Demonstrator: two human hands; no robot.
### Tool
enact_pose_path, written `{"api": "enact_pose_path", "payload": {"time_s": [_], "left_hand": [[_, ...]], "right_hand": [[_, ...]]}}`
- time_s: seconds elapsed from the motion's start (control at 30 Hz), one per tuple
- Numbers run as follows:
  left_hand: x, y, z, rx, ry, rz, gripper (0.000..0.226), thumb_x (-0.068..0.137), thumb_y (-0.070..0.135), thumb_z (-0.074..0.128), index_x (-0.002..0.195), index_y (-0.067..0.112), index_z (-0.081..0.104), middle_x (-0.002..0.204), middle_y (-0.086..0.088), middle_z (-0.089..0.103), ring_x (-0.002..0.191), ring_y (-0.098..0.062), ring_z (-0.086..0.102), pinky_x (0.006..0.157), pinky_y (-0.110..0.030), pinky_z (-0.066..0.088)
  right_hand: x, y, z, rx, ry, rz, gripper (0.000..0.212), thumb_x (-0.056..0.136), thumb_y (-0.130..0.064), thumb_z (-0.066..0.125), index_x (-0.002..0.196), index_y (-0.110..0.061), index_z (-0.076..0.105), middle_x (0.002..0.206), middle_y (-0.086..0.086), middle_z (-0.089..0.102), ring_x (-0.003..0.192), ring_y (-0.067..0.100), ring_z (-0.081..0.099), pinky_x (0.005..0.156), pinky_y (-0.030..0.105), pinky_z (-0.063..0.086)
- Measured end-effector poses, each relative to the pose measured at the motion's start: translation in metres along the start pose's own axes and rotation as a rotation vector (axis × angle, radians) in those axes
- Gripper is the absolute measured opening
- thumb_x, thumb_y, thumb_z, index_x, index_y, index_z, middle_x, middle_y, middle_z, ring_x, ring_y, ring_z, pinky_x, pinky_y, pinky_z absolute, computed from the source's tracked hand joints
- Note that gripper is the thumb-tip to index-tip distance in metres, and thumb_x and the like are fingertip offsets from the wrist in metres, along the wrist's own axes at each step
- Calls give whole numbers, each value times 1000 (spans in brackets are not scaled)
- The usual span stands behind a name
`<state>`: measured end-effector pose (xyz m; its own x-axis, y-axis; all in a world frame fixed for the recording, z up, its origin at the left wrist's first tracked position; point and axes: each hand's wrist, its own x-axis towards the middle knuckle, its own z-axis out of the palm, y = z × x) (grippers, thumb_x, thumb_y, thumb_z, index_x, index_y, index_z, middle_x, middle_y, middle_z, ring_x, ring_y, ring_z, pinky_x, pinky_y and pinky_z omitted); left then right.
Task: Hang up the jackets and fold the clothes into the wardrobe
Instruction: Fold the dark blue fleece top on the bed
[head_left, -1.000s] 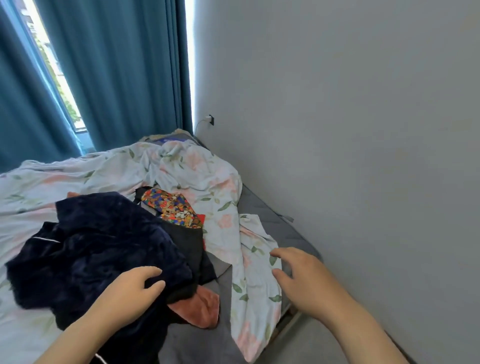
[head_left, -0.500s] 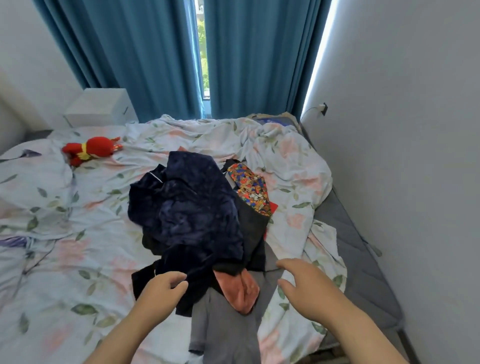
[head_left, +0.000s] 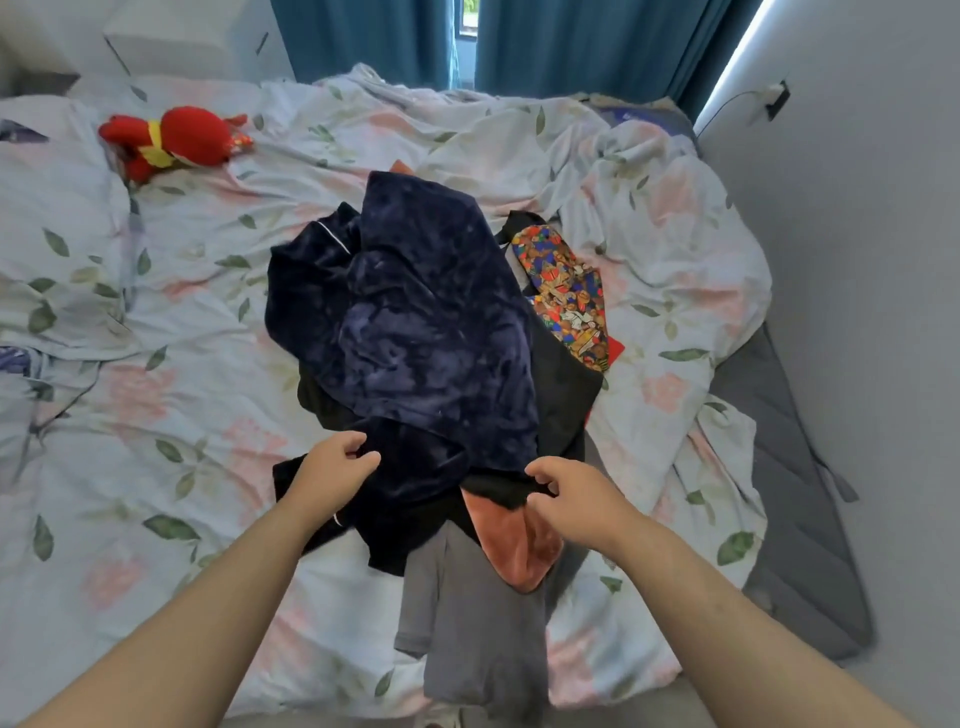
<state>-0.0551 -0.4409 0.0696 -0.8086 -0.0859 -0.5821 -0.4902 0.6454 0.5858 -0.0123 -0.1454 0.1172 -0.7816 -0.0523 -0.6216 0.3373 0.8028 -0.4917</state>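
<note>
Navy velvet garment (head_left: 415, 322) lies on top of a clothes pile at the middle of the bed. Under it and to its right is a black garment (head_left: 561, 395). A multicoloured patterned fabric (head_left: 566, 296) lies against the pile's far right side. A rust-coloured garment (head_left: 514, 551) protrudes at the near side, and a grey garment (head_left: 478, 623) hangs over the near edge of the bed.

Left hand (head_left: 332, 467): fingers curled, pinching the near hem of the navy velvet garment. Right hand (head_left: 576, 499): fingers and thumb curled round a fold of the black garment, just above the rust-coloured garment.

Surface: a rumpled floral duvet (head_left: 208, 415) covers most of the bed. A red plush toy (head_left: 171, 140) lies at the far left, well apart from the pile. Teal curtains (head_left: 363, 36) hang behind the bed, with a white nightstand (head_left: 171, 31) to their left.

Edges: bare duvet extends left of the pile. On the right, a strip of grey mattress (head_left: 795, 493) is exposed between the duvet and the wall (head_left: 883, 260), which runs along that side.
</note>
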Motion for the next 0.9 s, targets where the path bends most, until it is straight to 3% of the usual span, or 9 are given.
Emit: {"api": "enact_pose_path", "payload": {"time_s": [0.13,0.3,0.37,0.5,0.53,0.6,0.67,0.77,0.9], "left_hand": [[62,-13,12,-47,-29,-35,61,91,31,64,146,10,45,147,-7,50,131,-27,51,109,-43,42],[124,-32,29,-153,-4,-80,51,84,39,70,129,21,54,126,2,59,115,-25,58,100,-45,49],[140,-34,35,-214,-13,-90,64,82,44,71,137,22,48,133,4,56,122,-24,55,103,-43,47],[163,-34,51,-224,-36,-40,85,84,40,74,155,27,27,156,3,36,141,-23,39,114,-43,36],[167,-36,55,-181,-43,-19,82,85,38,73,154,27,30,156,2,37,140,-23,39,113,-41,37],[167,-38,60,-91,-70,17,77,85,37,72,152,26,36,154,0,40,137,-23,42,110,-38,39],[162,-42,59,2,-98,56,78,85,35,71,153,26,34,154,-2,40,138,-24,42,110,-37,39],[139,-34,55,79,-98,137,78,86,44,68,154,27,33,158,1,31,145,-20,30,116,-37,31],[87,9,54,61,-96,344,77,86,52,68,152,32,34,161,11,22,149,-10,18,120,-33,21]], "right_hand": [[65,10,22,-29,-59,23,44,95,-25,63,138,-23,56,137,-3,59,124,14,56,106,28,44],[123,14,54,-90,-125,-3,48,95,-26,63,142,-22,53,143,-2,56,129,15,53,109,28,41],[142,15,68,-103,-115,-5,56,95,-27,63,148,-22,45,151,0,45,136,19,46,113,30,37],[171,20,87,-93,-35,175,82,93,-34,68,158,-33,18,165,9,2,150,34,14,118,41,27],[177,23,90,-107,-31,224,81,92,-34,69,157,-34,20,165,11,3,150,36,14,118,43,28],[184,30,94,-64,2,233,58,94,-29,66,147,-32,42,154,13,37,141,35,36,113,43,37],[183,31,89,7,116,188,27,96,-26,61,122,-29,64,120,2,65,117,29,58,100,42,47],[168,14,63,54,198,97,14,98,-32,55,105,-27,66,100,-6,69,99,24,63,94,47,48],[129,-25,11,169,213,-24,13,98,-36,51,105,-34,62,99,-13,68,100,15,62,93,42,50]]}}
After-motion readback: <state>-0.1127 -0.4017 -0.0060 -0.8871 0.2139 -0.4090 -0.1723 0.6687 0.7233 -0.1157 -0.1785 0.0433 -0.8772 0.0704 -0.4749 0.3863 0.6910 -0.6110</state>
